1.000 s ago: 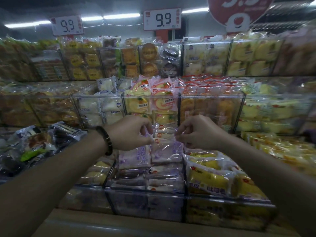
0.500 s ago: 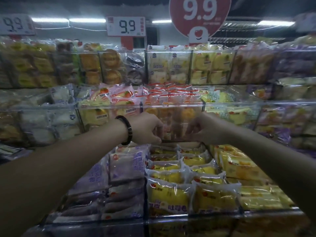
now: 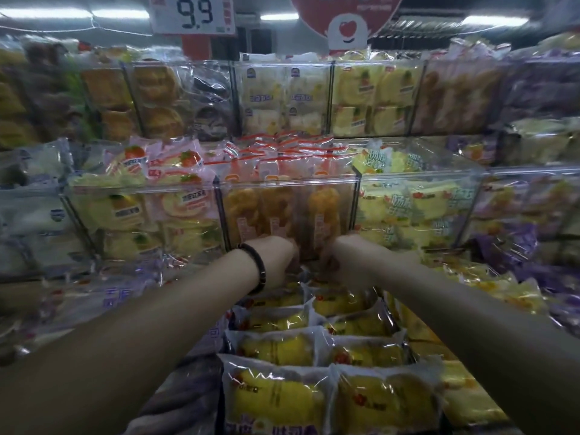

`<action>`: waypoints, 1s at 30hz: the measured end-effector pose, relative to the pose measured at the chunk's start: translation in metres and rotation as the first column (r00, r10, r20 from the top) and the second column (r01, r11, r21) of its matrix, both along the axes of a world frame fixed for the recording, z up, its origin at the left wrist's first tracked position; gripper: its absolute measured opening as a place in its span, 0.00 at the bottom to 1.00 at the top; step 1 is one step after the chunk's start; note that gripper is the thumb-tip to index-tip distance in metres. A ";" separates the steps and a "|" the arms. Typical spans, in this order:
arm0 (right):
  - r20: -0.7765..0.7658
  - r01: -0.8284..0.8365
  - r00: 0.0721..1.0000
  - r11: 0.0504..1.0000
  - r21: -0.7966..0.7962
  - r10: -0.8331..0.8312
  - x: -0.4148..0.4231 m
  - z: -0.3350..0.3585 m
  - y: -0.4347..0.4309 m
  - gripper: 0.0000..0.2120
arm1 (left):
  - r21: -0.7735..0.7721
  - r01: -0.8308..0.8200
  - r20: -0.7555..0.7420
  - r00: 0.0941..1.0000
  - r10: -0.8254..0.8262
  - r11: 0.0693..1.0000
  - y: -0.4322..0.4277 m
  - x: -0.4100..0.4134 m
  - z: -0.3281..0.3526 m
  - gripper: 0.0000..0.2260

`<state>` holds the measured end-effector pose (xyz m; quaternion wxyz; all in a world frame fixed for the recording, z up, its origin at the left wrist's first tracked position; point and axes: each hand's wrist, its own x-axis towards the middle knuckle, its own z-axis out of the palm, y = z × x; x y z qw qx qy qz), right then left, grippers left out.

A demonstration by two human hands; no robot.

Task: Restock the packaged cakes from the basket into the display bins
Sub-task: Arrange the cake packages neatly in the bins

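Since half a second ago both grips are reaching farther in and lower: the left grip [image 3: 277, 262] and the right grip [image 3: 346, 265] are now sitting close together at the foot of the clear bin [image 3: 288, 183], where before they were hovering in front of its face, and the view is crowding closer to the shelf. Their fingers are pointing away and are hidden behind the knuckles and motion blur, so I cannot tell how far either grip is closed or whether it is holding a packet. Two forearms are stretching in, and one dark bracelet [image 3: 260, 269] is circling the left wrist. On the near side of the grips the yellow cake packets [image 3: 276, 400] are lying in two columns, at least four rows showing, the farthest ones right under the grips. Just beyond the grips three orange cakes [image 3: 323, 211] are standing upright behind the bin's clear front, which is blocking any reach straight ahead. Left of the left grip pale purple packets [image 3: 94, 296] are blurring past; above and left, strawberry packets [image 3: 163, 161] are heaping over a rim. High overhead one 9.9 price card [image 3: 193, 14] and one round red sign [image 3: 345, 23] are hanging.
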<state>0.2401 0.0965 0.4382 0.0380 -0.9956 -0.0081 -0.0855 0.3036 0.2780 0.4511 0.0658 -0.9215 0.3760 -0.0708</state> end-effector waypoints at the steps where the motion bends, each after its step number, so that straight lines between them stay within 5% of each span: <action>1: -0.011 -0.018 1.000 1.000 0.002 0.018 0.002 -0.003 0.000 0.09 | 0.011 0.000 -0.004 1.000 0.000 1.000 0.000 0.003 -0.003 0.13; 11: -0.082 0.048 0.995 0.997 -0.057 -0.053 0.011 -0.003 0.007 0.11 | 0.276 -0.197 -0.007 0.978 0.206 0.941 -0.034 0.008 0.002 0.18; 19: -0.057 0.230 0.971 0.973 -0.031 -0.232 0.023 0.000 0.014 0.16 | 0.271 -0.264 -0.038 0.958 0.284 0.926 -0.035 -0.003 0.020 0.20; 27: -0.075 0.214 0.973 0.976 -0.051 -0.217 0.027 -0.009 0.014 0.18 | 0.218 -0.093 0.045 0.995 0.085 0.972 -0.025 -0.022 0.012 0.18; 30: 0.013 0.085 0.996 0.996 -0.008 -0.085 0.006 -0.001 0.005 0.10 | 0.137 -0.016 0.093 0.996 0.003 0.990 -0.014 -0.024 0.014 0.12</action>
